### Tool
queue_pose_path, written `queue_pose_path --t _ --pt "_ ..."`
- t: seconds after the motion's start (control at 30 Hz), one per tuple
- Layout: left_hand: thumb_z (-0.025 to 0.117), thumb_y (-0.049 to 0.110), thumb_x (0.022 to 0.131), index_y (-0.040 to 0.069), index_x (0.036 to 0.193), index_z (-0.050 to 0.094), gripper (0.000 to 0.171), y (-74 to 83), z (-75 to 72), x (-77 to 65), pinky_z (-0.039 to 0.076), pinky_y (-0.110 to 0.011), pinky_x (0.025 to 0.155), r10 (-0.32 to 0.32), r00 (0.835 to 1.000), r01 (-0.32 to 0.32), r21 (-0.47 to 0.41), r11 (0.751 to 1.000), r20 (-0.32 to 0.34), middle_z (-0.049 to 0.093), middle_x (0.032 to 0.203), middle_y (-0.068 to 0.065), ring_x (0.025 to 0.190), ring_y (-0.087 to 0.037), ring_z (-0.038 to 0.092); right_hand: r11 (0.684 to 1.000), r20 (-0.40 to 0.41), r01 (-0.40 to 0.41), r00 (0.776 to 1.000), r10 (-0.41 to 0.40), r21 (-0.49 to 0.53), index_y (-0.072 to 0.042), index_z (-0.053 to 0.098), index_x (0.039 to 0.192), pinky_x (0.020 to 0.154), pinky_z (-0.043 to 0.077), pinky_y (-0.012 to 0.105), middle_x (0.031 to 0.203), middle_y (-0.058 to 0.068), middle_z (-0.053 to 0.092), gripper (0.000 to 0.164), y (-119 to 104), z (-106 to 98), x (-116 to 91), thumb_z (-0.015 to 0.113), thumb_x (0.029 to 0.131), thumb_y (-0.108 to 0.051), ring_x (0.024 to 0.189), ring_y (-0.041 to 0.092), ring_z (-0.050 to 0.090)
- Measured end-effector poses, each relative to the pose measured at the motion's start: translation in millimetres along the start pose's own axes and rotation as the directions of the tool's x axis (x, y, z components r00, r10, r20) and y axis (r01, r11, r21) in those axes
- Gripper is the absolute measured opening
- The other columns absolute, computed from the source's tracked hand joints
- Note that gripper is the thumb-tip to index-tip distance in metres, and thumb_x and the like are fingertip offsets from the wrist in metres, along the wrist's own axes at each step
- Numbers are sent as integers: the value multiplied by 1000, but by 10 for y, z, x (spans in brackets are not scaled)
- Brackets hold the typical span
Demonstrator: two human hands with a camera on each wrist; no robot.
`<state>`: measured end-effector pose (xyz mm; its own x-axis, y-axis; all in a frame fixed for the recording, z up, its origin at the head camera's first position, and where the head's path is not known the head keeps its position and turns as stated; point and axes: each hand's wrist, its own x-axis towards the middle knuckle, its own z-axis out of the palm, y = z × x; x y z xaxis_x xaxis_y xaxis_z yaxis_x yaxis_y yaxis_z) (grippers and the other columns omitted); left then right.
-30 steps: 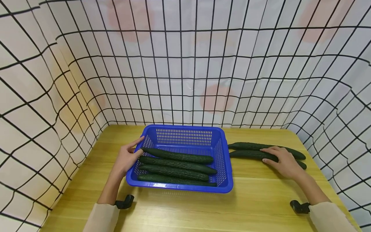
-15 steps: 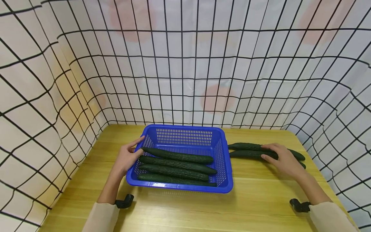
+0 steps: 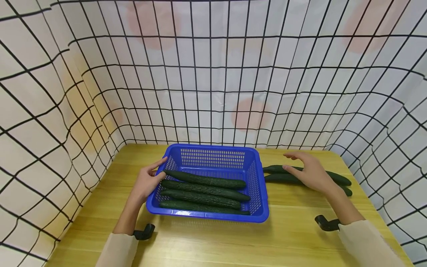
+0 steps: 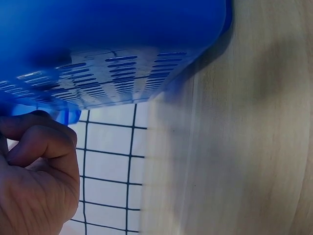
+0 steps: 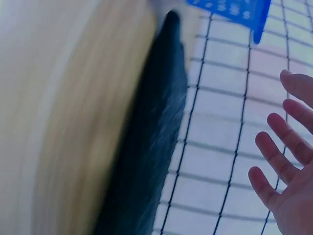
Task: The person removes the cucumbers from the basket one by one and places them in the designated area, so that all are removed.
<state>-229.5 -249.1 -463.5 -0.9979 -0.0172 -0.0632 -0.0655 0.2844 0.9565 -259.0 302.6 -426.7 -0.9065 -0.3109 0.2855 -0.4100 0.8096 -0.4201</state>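
Observation:
A blue perforated plastic basket (image 3: 213,216) stands on the wooden table, with several dark green cucumbers (image 3: 203,190) lying side by side in it. My left hand (image 3: 146,183) grips the basket's left rim, thumb over the edge; in the left wrist view its fingers (image 4: 46,147) curl beside the slotted wall (image 4: 122,73). Right of the basket lie two more cucumbers, a back one (image 3: 338,178) and a front one (image 3: 283,179). Above them hovers my right hand (image 3: 311,172), fingers spread and holding nothing. The right wrist view shows a cucumber (image 5: 151,132) apart from that hand.
The wooden table (image 3: 213,241) extends in front of the basket. A black wire grid (image 3: 223,89) with white sheeting behind it encloses the back and both sides. Black wrist mounts (image 3: 144,232) sit at both sleeves.
My right hand has lifted off the two cucumbers and moved left and back, its fingers spreading. The left hand stays on the basket rim, and the cucumbers lie nearly where they were.

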Motion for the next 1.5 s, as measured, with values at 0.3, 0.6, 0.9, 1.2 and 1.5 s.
queue_pose_path --t 0.3,0.6,0.9,1.2,1.5 --pt "63 13 93 33 151 54 62 -28 12 -40 62 -40 56 -20 1000 19 -15 1000 -8 69 81 -12 60 -23 66 992 27 52 998 -56 115 -12 62 139 105 44 63 135 12 64 48 -441 87 279 69 98 -37 124 35 58" --pt "63 13 94 31 152 53 62 -81 2 -79 62 -38 60 -22 1000 22 -27 999 -2 72 91 -15 64 -22 68 981 135 74 986 -99 177 -15 61 141 111 41 60 139 7 62 55 -943 170 516 66 98 -48 127 31 57" --pt "63 12 93 31 154 50 65 -20 -47 -90 62 -38 59 -34 999 34 -34 999 14 71 85 -10 64 -21 68 948 160 134 969 -186 290 -14 61 140 108 50 55 139 8 63 48 -1346 281 769 68 99 -38 127 32 59" --pt "63 11 94 31 154 50 64 11 -67 -94 62 -38 58 -29 999 30 -35 999 14 73 86 -11 62 -21 68 924 200 171 948 -249 343 -14 60 141 106 52 50 138 2 64 50 -1653 464 999 69 98 -38 125 31 61" --pt "65 12 94 32 154 50 65 20 -5 -29 62 -38 58 -26 999 26 -39 999 24 72 85 -12 62 -21 67 929 269 192 921 -282 315 -11 58 143 105 51 47 142 7 62 54 -1858 762 1127 67 99 -40 126 25 59"
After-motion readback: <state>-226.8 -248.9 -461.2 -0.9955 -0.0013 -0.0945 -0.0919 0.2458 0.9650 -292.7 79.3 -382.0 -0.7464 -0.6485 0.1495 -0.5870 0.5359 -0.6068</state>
